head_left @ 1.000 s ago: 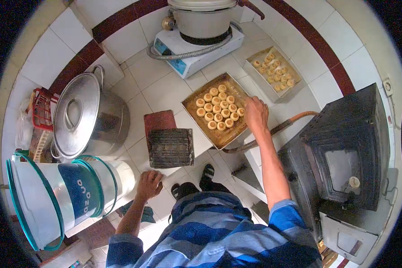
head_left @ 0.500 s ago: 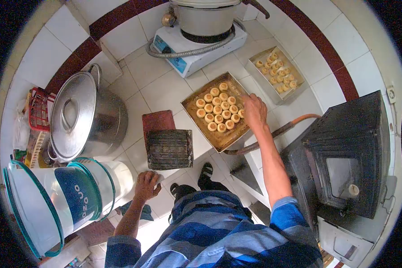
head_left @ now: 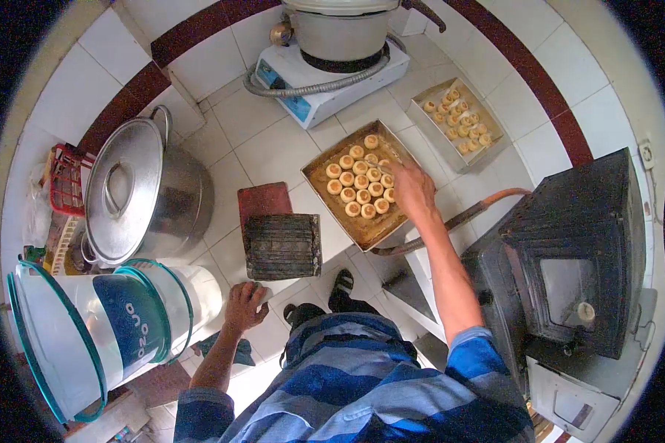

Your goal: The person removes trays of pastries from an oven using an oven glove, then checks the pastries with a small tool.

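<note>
A square baking tray (head_left: 324, 193) on the tiled counter holds rows of small round pale cookies (head_left: 349, 195) with browner centres. My right hand (head_left: 414, 190) reaches over the tray's right side, its fingers bent and closed above the cookies. A thin, pale, blurred shape shows at its fingertips; I cannot make out what it is. My left hand (head_left: 245, 305) lies on the counter's front edge with the fingers apart, holding nothing. Just beyond it are a dark ridged pad (head_left: 281, 246) and a dark red flat piece (head_left: 264, 204) partly under it.
A second tray (head_left: 423, 131) of cookies sits at the back right. A pot (head_left: 341, 33) stands on a stove (head_left: 325, 96) behind. Left are a large lidded steel pot (head_left: 188, 188) and a plastic bucket (head_left: 81, 310); right, a hose (head_left: 458, 219) and a black oven (head_left: 569, 251).
My right hand has moved slightly left and nearer me, from the tray's right rim to over the cookies. My left hand has stayed on the counter edge.
</note>
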Demonstrator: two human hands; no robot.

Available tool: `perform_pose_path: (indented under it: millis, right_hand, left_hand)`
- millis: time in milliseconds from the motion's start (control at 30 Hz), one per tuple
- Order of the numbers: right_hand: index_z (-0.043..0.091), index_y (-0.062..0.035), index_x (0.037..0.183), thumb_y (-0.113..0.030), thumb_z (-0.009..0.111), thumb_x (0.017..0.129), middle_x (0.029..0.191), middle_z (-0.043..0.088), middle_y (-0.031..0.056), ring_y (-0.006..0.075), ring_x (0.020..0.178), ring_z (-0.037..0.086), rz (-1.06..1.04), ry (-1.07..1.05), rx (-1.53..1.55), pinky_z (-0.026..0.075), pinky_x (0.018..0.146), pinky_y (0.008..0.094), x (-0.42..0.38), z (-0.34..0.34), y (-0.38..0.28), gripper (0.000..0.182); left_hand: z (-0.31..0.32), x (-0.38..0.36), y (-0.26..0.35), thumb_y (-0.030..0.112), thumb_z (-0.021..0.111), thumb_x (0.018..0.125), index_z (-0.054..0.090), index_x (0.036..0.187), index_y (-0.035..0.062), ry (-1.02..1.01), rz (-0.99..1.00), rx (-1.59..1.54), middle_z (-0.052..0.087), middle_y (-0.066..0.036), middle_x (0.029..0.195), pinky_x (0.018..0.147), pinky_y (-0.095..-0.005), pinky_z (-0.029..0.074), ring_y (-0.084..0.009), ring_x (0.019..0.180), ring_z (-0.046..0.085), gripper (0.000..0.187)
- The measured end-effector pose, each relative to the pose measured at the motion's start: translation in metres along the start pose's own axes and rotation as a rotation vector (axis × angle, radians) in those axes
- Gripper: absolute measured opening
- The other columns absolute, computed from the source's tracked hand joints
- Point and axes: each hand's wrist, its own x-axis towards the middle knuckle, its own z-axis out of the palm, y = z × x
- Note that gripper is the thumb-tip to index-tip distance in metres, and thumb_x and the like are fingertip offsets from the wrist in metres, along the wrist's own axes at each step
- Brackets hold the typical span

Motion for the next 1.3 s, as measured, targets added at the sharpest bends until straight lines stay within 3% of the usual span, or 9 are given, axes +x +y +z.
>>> perform_pose_path:
  millis: [200, 267, 400, 667, 800, 1000, 1067, 1300]
  right_hand:
    - [0.069, -0.0088, 0.118, 0.002, 0.056, 0.083, 0.114, 0.066, 0.0202, 0.0403, 0.106, 0.063, -0.01, 0.016, 0.032, 0.051, 0.09, 0.0486, 0.003, 0.005, 0.001, 0.039]
    - [0.07, -0.0089, 0.116, 0.002, 0.054, 0.083, 0.111, 0.067, 0.0193, 0.0402, 0.103, 0.063, -0.07, 0.159, 0.076, 0.051, 0.088, 0.048, -0.002, 0.004, -0.002, 0.038]
    - [0.071, -0.0078, 0.114, 0.002, 0.053, 0.083, 0.108, 0.066, 0.0188, 0.04, 0.1, 0.063, -0.146, 0.164, -0.021, 0.051, 0.086, 0.0481, -0.012, -0.001, -0.009, 0.037]
    - [0.072, -0.0081, 0.103, -0.001, 0.056, 0.081, 0.103, 0.065, 0.0165, 0.0383, 0.1, 0.061, -0.267, 0.27, -0.06, 0.05, 0.085, 0.0478, -0.005, 0.013, -0.02, 0.028]
    - [0.071, -0.0076, 0.105, -0.001, 0.056, 0.081, 0.102, 0.065, 0.0162, 0.0377, 0.099, 0.061, -0.222, 0.17, -0.051, 0.049, 0.085, 0.0469, -0.009, 0.007, -0.027, 0.029]
    - [0.073, -0.0076, 0.107, -0.004, 0.06, 0.08, 0.101, 0.063, 0.0147, 0.0344, 0.1, 0.06, -0.274, 0.236, -0.114, 0.051, 0.082, 0.0464, -0.016, 0.013, -0.03, 0.03]
    - [0.072, -0.0093, 0.106, -0.004, 0.057, 0.082, 0.102, 0.062, 0.0114, 0.0314, 0.101, 0.059, -0.302, 0.232, -0.145, 0.046, 0.085, 0.0438, -0.015, 0.017, -0.032, 0.029]
    - [0.073, -0.013, 0.104, -0.007, 0.058, 0.082, 0.096, 0.061, 0.0087, 0.0286, 0.096, 0.059, -0.367, 0.231, -0.151, 0.045, 0.083, 0.0418, -0.014, 0.02, -0.043, 0.027]
  left_hand:
    - [0.002, -0.003, -0.002, 0.023, 0.075, 0.068, 0.054, 0.124, 0.0118, -0.016, -0.004, 0.018, 0.049, -0.015, 0.12, 0.091, -0.0531, 0.046, -0.0388, 0.108, 0.052, 0.061]
    - [0.005, -0.005, -0.003, 0.023, 0.075, 0.068, 0.054, 0.125, 0.0119, -0.032, -0.015, 0.017, 0.049, -0.015, 0.12, 0.091, -0.053, 0.046, -0.0388, 0.108, 0.051, 0.062]
    - [0.005, -0.005, -0.003, 0.025, 0.076, 0.069, 0.052, 0.126, 0.012, 0.004, 0.008, 0.043, 0.049, -0.016, 0.12, 0.091, -0.0532, 0.046, -0.0391, 0.108, 0.052, 0.064]
    - [-0.002, -0.001, -0.002, 0.024, 0.075, 0.068, 0.053, 0.125, 0.0118, -0.046, -0.01, 0.015, 0.05, -0.016, 0.119, 0.093, -0.0524, 0.045, -0.0382, 0.11, 0.052, 0.062]
    - [0.005, -0.005, -0.004, 0.026, 0.074, 0.069, 0.054, 0.124, 0.0108, -0.029, -0.012, 0.034, 0.05, -0.015, 0.119, 0.096, -0.0516, 0.044, -0.0378, 0.112, 0.051, 0.061]
    - [0.013, -0.009, -0.008, 0.026, 0.074, 0.069, 0.054, 0.123, 0.0101, -0.089, -0.039, -0.009, 0.051, -0.015, 0.119, 0.098, -0.0509, 0.044, -0.037, 0.113, 0.051, 0.06]
    - [0.011, -0.007, -0.008, 0.026, 0.074, 0.069, 0.054, 0.123, 0.0102, -0.084, -0.048, -0.015, 0.051, -0.015, 0.119, 0.097, -0.051, 0.044, -0.0369, 0.112, 0.051, 0.059]
    - [0.008, -0.006, -0.008, 0.023, 0.074, 0.069, 0.054, 0.124, 0.0108, -0.056, -0.025, -0.026, 0.051, -0.014, 0.121, 0.097, -0.0523, 0.044, -0.0375, 0.113, 0.051, 0.06]
